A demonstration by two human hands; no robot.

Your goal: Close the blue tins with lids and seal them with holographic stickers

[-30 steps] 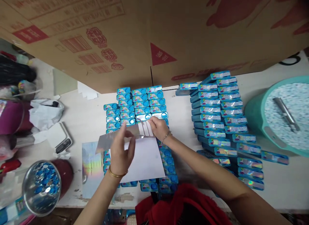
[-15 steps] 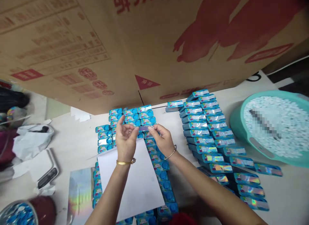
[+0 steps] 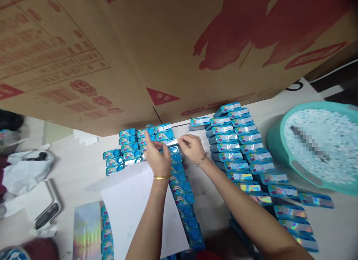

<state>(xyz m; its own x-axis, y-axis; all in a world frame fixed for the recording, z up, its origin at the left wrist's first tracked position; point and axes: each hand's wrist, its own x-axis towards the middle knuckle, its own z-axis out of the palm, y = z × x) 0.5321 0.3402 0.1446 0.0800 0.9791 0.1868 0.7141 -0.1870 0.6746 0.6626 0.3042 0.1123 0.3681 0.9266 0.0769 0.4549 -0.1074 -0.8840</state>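
Observation:
My right hand point(image 3: 192, 148) pinches one end of a narrow, shiny sticker strip point(image 3: 171, 142) between thumb and fingertips. The strip lies over the rows of blue slim tins point(image 3: 165, 135), and I cannot tell whether it is stuck to one. At its other end is my left hand point(image 3: 159, 155), with the index finger stretched out, the other fingers loosely bent and the thumb apart. White paper sheets point(image 3: 134, 208) cover part of these tins, under my left forearm. Round the hands, the tins stand in columns with printed tops.
Further blue tins point(image 3: 226, 138) with holographic strips stand on the right, beside a turquoise tub point(image 3: 282, 155) of small pale pieces. A big cardboard box point(image 3: 134, 73) walls off the back. Holographic sheet point(image 3: 86, 230), white device point(image 3: 41, 200) and plastic bag point(image 3: 28, 168) lie left.
The view has shifted slightly. My left thumb has come away from the fingers, where both hands held the strip before. The right hand still pinches the strip, which now catches the light.

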